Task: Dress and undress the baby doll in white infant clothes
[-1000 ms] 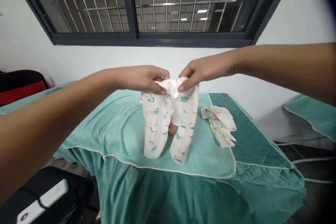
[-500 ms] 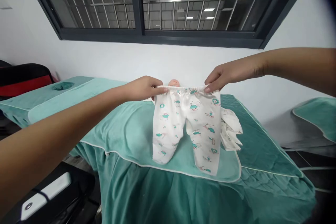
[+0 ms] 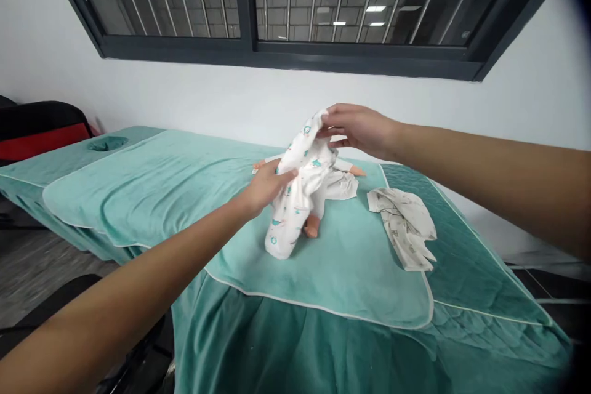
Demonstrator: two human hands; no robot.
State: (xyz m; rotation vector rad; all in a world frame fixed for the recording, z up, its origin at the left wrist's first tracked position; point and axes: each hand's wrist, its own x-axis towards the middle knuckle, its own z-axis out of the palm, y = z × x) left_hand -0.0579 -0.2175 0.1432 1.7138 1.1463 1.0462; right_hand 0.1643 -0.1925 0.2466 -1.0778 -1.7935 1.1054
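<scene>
A pair of white baby pants (image 3: pixel 295 197) with small green prints hangs bunched and tilted between my hands. My left hand (image 3: pixel 270 188) grips the cloth at its left side, thumb on top. Higher up, my right hand (image 3: pixel 357 128) is closed on the upper end of the pants. Behind them a baby doll (image 3: pixel 312 226) in white clothing lies on the bed; an arm shows at each side and one foot below. The pants hide its head and most of its body.
A folded printed baby garment (image 3: pixel 406 221) lies to the right on the green bed cover (image 3: pixel 462 246). A lighter green blanket (image 3: pixel 152 184) spreads under the doll. The wall and a barred window (image 3: pixel 286 52) stand behind; a black and red chair (image 3: pixel 44 135) is at the far left.
The pants went from being stretched out flat by the waistband to bunched and tilted. My right hand moved left, towards my left hand. The doll's arms and foot have come into view.
</scene>
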